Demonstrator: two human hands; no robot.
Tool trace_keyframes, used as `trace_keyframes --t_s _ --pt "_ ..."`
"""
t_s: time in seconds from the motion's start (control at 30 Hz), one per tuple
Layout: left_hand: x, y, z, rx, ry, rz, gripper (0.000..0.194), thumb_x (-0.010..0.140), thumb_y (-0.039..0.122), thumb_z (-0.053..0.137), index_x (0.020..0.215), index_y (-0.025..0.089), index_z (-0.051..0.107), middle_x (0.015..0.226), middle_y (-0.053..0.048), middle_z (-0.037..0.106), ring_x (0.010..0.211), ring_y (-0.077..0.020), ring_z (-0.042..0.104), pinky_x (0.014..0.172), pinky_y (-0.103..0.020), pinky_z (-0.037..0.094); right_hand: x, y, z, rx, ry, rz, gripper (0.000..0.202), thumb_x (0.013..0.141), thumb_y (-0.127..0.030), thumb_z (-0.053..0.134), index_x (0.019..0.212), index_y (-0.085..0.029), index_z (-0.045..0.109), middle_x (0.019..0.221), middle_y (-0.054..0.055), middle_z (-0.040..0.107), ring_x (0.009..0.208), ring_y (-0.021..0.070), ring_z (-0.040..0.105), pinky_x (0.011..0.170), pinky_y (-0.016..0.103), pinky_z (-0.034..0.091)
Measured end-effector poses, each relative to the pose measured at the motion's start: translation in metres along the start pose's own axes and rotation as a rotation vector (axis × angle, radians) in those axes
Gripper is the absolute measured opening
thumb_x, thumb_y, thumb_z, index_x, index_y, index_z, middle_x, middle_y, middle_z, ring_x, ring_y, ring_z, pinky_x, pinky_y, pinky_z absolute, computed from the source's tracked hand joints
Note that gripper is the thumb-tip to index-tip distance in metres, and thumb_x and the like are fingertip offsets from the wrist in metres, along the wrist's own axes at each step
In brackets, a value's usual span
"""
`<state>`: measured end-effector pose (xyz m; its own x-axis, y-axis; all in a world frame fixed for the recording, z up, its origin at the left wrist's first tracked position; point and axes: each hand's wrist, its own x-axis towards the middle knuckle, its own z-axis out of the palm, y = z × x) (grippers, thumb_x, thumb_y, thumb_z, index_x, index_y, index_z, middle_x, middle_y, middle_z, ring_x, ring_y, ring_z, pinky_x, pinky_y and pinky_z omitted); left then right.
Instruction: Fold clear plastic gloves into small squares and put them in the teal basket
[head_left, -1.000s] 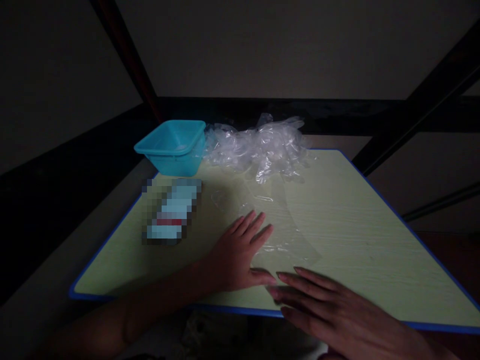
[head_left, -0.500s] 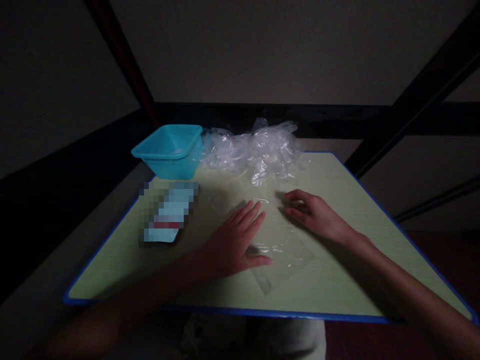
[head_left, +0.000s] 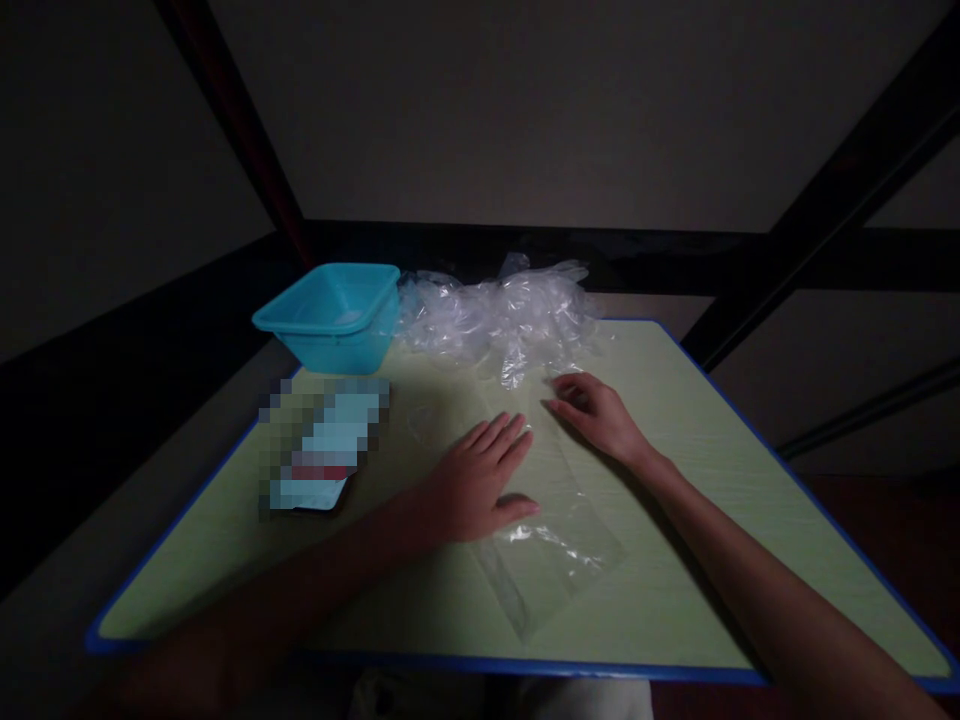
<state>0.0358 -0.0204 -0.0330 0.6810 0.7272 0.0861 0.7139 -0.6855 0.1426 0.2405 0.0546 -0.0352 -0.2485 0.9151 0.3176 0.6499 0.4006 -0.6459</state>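
Note:
A clear disposable plastic glove (head_left: 555, 560) lies flat on the table, its wide cuff toward me and a faint thumb-like outline to the left. My left hand (head_left: 472, 485) rests palm down on the glove, fingers stretched out and thumb spread, covering its middle. Over the glove's far right part is my right hand (head_left: 596, 410), its fingers curved and its thumb apart from the forefinger. I see nothing held between them. Just beyond both hands sits a crumpled heap of similar clear gloves (head_left: 517, 315).
A blue plastic basin (head_left: 330, 345) stands at the table's back left corner. In front of it lies a phone (head_left: 330, 450), its screen blurred out. The pale green table (head_left: 720, 560) has a blue edge. A wall and dark beams rise behind it.
My right hand has moved left and slightly farther away, toward the glove's far part. My left hand stays flat on the glove. The whole view has shifted slightly.

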Motion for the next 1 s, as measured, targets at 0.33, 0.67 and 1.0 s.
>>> trace_keyframes --t_s 0.33,0.67,1.0 --pt "-0.010 -0.007 -0.014 -0.065 -0.055 0.075 0.076 0.077 0.057 0.055 0.133 0.009 0.037 0.145 -0.020 0.027 0.135 -0.0316 0.022 0.107 -0.047 0.022 -0.009 -0.007 0.001 -0.094 -0.030 -0.143 0.019 0.080 -0.031 0.057 0.092 -0.016 0.062 0.090 0.010 0.060 0.085 0.0241 0.056 0.077 0.040 0.045" --pt "0.000 -0.018 -0.015 -0.128 0.080 -0.077 0.055 0.089 0.036 0.041 0.133 0.003 0.031 0.135 -0.021 0.043 0.128 -0.0263 0.037 0.107 -0.047 0.023 -0.009 -0.006 0.006 -0.216 -0.006 -0.066 0.028 0.077 -0.039 0.060 0.089 -0.014 0.061 0.087 0.011 0.057 0.083 0.0263 0.053 0.075 0.041 0.043" --pt "-0.002 -0.016 -0.013 0.000 0.041 -0.040 0.054 0.088 0.042 0.042 0.130 0.008 0.039 0.141 -0.019 0.035 0.133 -0.0306 0.027 0.107 -0.052 0.019 -0.003 -0.012 0.012 -0.053 -0.027 0.069 0.018 0.067 -0.031 0.063 0.068 -0.021 0.048 0.064 0.000 0.050 0.064 0.0183 0.048 0.059 0.031 0.035"
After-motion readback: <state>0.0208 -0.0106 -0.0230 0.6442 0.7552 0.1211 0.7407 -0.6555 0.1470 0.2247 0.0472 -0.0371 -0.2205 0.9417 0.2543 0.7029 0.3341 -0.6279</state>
